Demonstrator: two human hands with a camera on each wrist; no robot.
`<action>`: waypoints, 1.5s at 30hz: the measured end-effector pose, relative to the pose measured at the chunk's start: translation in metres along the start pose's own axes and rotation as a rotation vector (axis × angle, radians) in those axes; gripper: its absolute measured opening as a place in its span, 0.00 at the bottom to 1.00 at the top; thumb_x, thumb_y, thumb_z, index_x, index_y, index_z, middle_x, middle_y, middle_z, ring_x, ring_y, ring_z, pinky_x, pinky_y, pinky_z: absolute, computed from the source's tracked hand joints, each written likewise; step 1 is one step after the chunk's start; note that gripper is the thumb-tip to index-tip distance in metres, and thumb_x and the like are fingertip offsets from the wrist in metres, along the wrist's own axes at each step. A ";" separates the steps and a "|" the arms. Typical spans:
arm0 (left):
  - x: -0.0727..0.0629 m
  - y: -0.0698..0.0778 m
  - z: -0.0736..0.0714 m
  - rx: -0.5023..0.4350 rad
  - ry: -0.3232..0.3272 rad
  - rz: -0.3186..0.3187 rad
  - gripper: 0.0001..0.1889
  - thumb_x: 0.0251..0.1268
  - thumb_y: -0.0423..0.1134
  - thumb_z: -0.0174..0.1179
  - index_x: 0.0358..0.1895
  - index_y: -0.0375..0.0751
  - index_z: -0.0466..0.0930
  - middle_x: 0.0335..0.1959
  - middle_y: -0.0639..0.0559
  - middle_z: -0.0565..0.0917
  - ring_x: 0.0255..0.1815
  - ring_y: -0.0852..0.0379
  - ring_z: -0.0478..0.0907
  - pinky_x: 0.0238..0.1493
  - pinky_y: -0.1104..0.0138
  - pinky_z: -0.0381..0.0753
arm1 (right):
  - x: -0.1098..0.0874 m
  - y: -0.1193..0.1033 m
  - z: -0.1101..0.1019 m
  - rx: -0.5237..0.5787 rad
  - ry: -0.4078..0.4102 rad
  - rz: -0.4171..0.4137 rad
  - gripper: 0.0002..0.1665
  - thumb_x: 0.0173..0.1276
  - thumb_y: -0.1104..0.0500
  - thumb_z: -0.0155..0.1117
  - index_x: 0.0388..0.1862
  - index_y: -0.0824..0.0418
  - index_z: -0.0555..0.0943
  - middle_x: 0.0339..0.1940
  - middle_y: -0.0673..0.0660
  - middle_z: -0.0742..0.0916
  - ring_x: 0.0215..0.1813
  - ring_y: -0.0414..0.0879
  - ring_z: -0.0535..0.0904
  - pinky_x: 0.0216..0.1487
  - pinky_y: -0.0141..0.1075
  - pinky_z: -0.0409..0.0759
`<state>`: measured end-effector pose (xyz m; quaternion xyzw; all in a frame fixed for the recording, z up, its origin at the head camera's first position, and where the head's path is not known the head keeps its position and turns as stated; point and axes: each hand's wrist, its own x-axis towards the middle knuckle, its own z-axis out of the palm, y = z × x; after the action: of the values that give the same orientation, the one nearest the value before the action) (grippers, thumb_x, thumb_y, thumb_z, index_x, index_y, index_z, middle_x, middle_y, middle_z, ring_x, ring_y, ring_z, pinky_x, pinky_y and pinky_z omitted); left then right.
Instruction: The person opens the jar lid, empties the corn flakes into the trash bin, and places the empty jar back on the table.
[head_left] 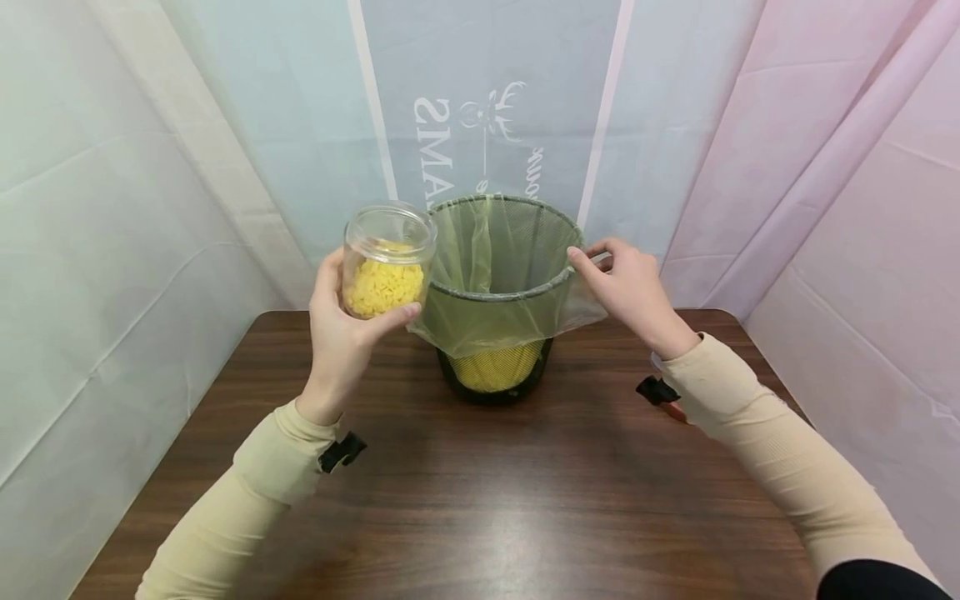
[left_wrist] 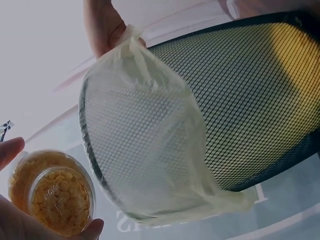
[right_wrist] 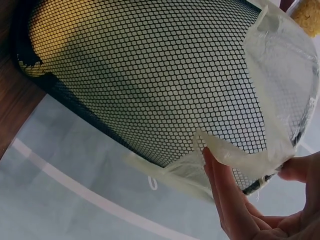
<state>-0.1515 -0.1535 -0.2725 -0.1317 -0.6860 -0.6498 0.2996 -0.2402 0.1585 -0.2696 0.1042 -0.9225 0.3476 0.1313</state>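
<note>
My left hand [head_left: 341, 321] grips an open clear jar [head_left: 384, 287], partly filled with small yellow pieces, level with the bin's rim and just left of it. From the left wrist view, the jar's bottom [left_wrist: 61, 201] shows, with yellow pieces inside. A black mesh wastebasket [head_left: 450, 367] stands upright on the table, lined with a thin pale yellow-green bag [head_left: 480, 325] folded over its rim. Yellow shows through the mesh low in the bin. At the rim's right side, my right hand [head_left: 630, 283] pinches the bag's edge, thumb on the rim [right_wrist: 292, 169] and fingers against the folded-down film.
A dark brown wooden table [head_left: 480, 500] lies beneath both arms. Pale cloth walls [head_left: 112, 208] rise at the left, back and right, the back one with mirrored white lettering. A small orange thing [head_left: 675, 412] shows under my right wrist.
</note>
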 end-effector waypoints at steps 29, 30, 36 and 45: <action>0.027 0.029 0.021 0.045 -0.047 -0.103 0.38 0.39 0.29 0.74 0.56 0.41 0.63 0.58 0.40 0.72 0.54 0.53 0.74 0.52 0.67 0.77 | 0.003 0.001 0.002 0.035 0.048 -0.029 0.27 0.68 0.38 0.51 0.44 0.61 0.79 0.28 0.62 0.89 0.19 0.38 0.80 0.22 0.36 0.73; 0.027 0.030 0.021 0.048 -0.045 -0.099 0.37 0.39 0.29 0.74 0.56 0.40 0.63 0.57 0.40 0.73 0.53 0.54 0.75 0.51 0.67 0.77 | 0.003 0.001 0.002 0.038 0.048 -0.030 0.27 0.68 0.38 0.51 0.44 0.61 0.79 0.28 0.62 0.89 0.19 0.38 0.80 0.21 0.36 0.73; 0.029 0.031 0.023 0.102 -0.041 -0.055 0.37 0.39 0.32 0.75 0.58 0.40 0.70 0.51 0.45 0.77 0.44 0.55 0.77 0.43 0.69 0.79 | 0.002 0.000 0.003 0.043 0.045 -0.027 0.27 0.68 0.39 0.52 0.44 0.61 0.78 0.29 0.62 0.89 0.18 0.38 0.80 0.22 0.36 0.73; 0.029 0.035 0.028 0.192 -0.028 0.002 0.39 0.38 0.32 0.76 0.61 0.40 0.72 0.54 0.45 0.79 0.42 0.59 0.76 0.45 0.69 0.75 | 0.003 -0.001 0.004 0.036 0.023 -0.003 0.28 0.67 0.38 0.51 0.45 0.60 0.78 0.32 0.62 0.89 0.21 0.41 0.82 0.27 0.36 0.75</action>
<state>-0.1609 -0.1280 -0.2269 -0.1122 -0.7490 -0.5791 0.3018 -0.2434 0.1543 -0.2710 0.1037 -0.9145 0.3650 0.1406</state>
